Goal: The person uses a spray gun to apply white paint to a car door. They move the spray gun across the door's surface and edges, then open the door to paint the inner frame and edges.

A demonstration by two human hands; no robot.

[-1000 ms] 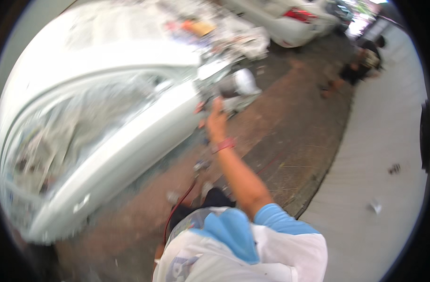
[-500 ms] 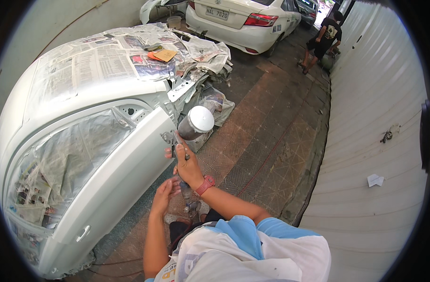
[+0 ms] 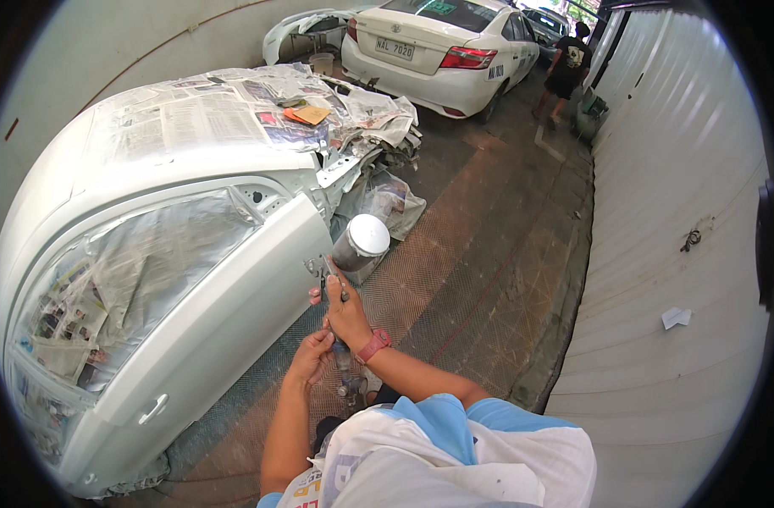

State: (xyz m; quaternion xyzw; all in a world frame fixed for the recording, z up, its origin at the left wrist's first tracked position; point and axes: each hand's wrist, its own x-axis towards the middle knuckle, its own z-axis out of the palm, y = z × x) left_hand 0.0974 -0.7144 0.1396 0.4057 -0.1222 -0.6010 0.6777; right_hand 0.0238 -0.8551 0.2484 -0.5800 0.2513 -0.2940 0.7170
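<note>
My right hand (image 3: 346, 311) grips the handle of a paint spray gun (image 3: 332, 275), whose silver cup with a white lid (image 3: 362, 241) tilts up to the right. The gun's nozzle is close to the edge of a white car door (image 3: 226, 313). My left hand (image 3: 311, 356) is closed around the lower end of the gun's handle, just below the right hand, where the hose fitting (image 3: 350, 385) hangs. A pink watch (image 3: 373, 345) is on my right wrist. The white car (image 3: 150, 212) on my left has its windows and roof masked with newspaper.
A second white car (image 3: 442, 51) is parked ahead, and a person in dark clothes (image 3: 565, 72) stands beside it. A white corrugated wall (image 3: 683, 254) runs along the right. Crumpled masking paper (image 3: 387, 203) lies on the patterned floor (image 3: 480, 254) by the near car's front.
The camera has swung and steadied. My right hand has drawn the spray gun down and closer to me. My left hand has come up to the base of the handle.
</note>
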